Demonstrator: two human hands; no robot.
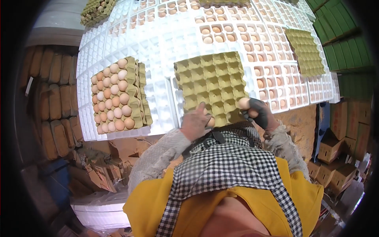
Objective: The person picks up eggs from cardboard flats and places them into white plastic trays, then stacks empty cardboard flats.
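Note:
An olive pulp egg tray [213, 81] lies in front of me on the white foam trays, its visible cups bare. At its near left corner is my left hand [193, 124], fingers curled around a brown egg [211, 122]. My right hand [258, 111], in a dark glove, is at the tray's near right edge, closed on eggs: a pale egg [244, 103] shows at the fingertips and another egg [253, 113] sits lower against the fingers. To the left, a stack of pulp trays [143, 93] carries rows of brown eggs [114, 90] on top.
White foam egg trays [164, 65] cover the table, those at the right holding eggs [270, 71]. Another pulp tray [306, 51] lies at the right, and a stack with eggs [96, 11] at the far left. Cardboard boxes [331, 148] stand right, packed brown bundles [51, 98] left.

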